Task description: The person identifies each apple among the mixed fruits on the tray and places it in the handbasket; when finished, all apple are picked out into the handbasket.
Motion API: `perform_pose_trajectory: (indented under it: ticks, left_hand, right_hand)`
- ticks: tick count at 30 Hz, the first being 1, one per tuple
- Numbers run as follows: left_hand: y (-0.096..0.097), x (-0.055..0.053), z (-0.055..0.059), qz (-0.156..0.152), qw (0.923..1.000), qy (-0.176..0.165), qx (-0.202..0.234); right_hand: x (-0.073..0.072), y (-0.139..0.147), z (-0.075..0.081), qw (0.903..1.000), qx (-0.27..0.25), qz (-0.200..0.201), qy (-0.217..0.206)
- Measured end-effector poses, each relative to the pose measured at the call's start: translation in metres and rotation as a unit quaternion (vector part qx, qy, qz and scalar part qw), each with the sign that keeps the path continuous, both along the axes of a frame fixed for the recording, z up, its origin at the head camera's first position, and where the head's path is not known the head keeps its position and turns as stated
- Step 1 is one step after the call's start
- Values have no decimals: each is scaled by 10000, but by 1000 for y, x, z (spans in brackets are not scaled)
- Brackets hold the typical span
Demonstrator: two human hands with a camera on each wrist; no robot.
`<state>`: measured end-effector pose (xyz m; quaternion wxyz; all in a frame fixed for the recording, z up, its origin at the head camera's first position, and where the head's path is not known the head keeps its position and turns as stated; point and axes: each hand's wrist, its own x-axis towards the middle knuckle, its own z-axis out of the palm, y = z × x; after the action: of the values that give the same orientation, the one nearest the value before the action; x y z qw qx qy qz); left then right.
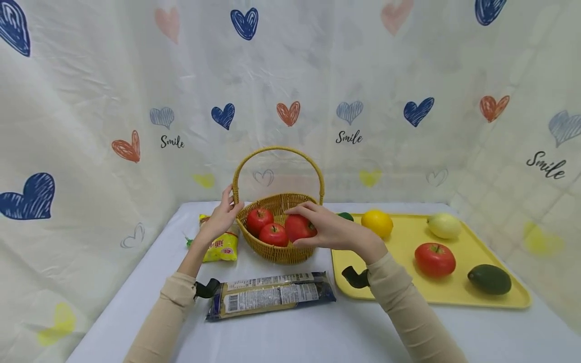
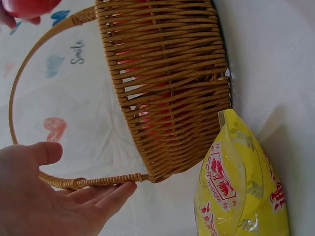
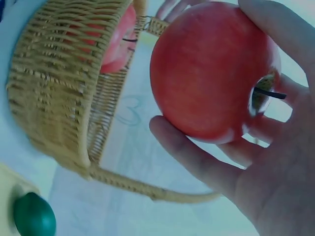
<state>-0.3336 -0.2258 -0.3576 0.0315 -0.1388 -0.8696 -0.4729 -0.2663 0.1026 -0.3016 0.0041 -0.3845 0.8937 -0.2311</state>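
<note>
My right hand (image 1: 333,227) holds a red apple (image 1: 299,228) over the right side of a wicker basket (image 1: 281,254). In the right wrist view the thumb and fingers curve round that apple (image 3: 211,69), whose dark stem points toward the palm. Two more red apples (image 1: 258,220) lie inside the basket on its left. My left hand (image 1: 222,217) is at the left foot of the upright handle (image 1: 279,148). The left wrist view has its fairly straight fingers (image 2: 115,199) touching the handle from outside, with the thumb raised apart from it.
A yellow tray (image 1: 404,297) on the right bears an orange lemon-like fruit (image 1: 377,224), a pale yellow fruit (image 1: 444,226), a tomato (image 1: 434,260) and dark green avocado-like fruit (image 1: 489,279). A long packet (image 1: 272,295) lies before the basket; a yellow snack bag (image 1: 222,248) lies left.
</note>
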Motion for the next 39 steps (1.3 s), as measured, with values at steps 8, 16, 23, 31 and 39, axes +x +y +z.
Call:
perform_pose_trajectory:
  ticks: [8,16,23,31,39]
  left_hand:
    - [-1,-1,-1,1,10000,0,49]
    - [-3,-3,-1,-53,10000,29,29]
    - [-4,-3,-1,-95,9999,-65,44]
    - [-3,-3,3,-116,9999,32,-50]
    - [-2,1,2,-14,9997,61,-253]
  right_hand:
    - [-47,-35,-2,9980,627,6,72]
    - [-81,-56,5,9857,1649,-323,-136]
    - [-99,-64,3,9652,2464,-721,-498]
    - [-115,-65,-5,9487,2829,-1073,-922]
    - [-123,-67,-21,9436,3045,-1051,-771]
